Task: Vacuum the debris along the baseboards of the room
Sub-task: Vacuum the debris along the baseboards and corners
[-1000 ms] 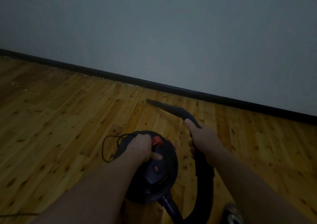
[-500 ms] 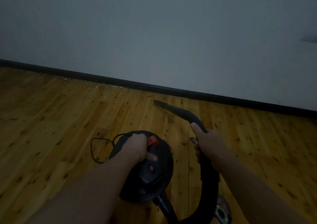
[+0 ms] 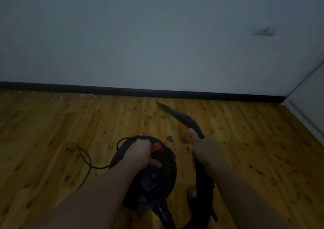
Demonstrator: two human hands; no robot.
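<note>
A round black vacuum [image 3: 149, 174] and its tapered nozzle [image 3: 177, 115] near a dark baseboard [image 3: 140, 91].

The canister sits upright on the floorboards with a red switch [image 3: 156, 147] on top. Its hose [image 3: 203, 181] curves round to the slim nozzle, whose tip points at the baseboard, just short of it. Pale debris [image 3: 57, 95] lies along the baseboard to the left.

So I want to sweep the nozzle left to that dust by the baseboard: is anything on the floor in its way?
Nothing visible is. The nozzle tip sits just short of the baseboard, and the debris lies along it to the left, with only bare floorboards between. The power cord loops nearer the person, beside the vacuum canister.
</note>
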